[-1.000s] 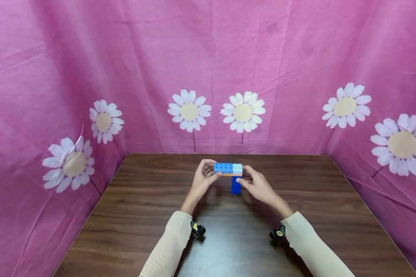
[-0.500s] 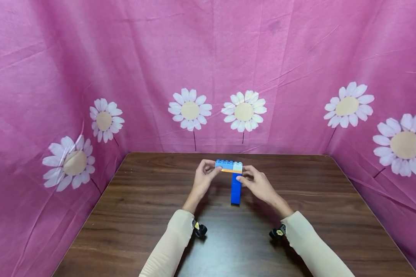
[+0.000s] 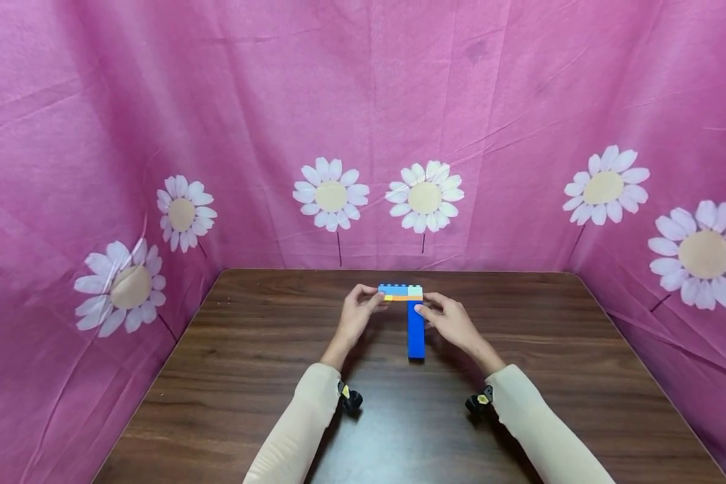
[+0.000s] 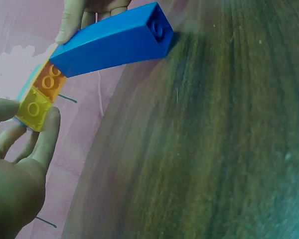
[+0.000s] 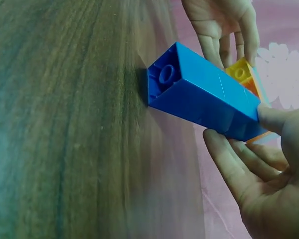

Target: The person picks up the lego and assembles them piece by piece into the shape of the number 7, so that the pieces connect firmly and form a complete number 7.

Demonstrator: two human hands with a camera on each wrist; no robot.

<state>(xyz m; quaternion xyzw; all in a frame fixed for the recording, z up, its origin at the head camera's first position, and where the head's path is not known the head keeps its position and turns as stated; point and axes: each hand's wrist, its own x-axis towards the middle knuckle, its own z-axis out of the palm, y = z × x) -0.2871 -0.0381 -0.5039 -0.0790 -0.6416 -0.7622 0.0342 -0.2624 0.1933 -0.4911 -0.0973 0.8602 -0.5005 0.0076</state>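
Both hands hold one model of joined toy building bricks above the table. Its long blue brick column (image 3: 416,331) hangs downward, with the hollow underside of the lowest brick showing in both wrist views. Across the top runs a row with a light blue brick (image 3: 393,290) and a pale mint brick (image 3: 415,291). Beneath that row lie an orange brick (image 4: 50,82) and a yellow brick (image 4: 34,108). My left hand (image 3: 357,314) pinches the yellow end between thumb and fingers. My right hand (image 3: 452,324) grips the column's upper part, thumb on its near face.
A dark wood-grain table (image 3: 248,390) lies below the hands. Pink cloth (image 3: 363,81) printed with white daisies stands around its back and sides. Each sleeved wrist carries a small black camera, one on the left (image 3: 351,401) and one on the right (image 3: 479,403).
The model has tilted in the hands: its studded top has turned away from view, and more of the blue column's front face shows. Both hands keep their hold.
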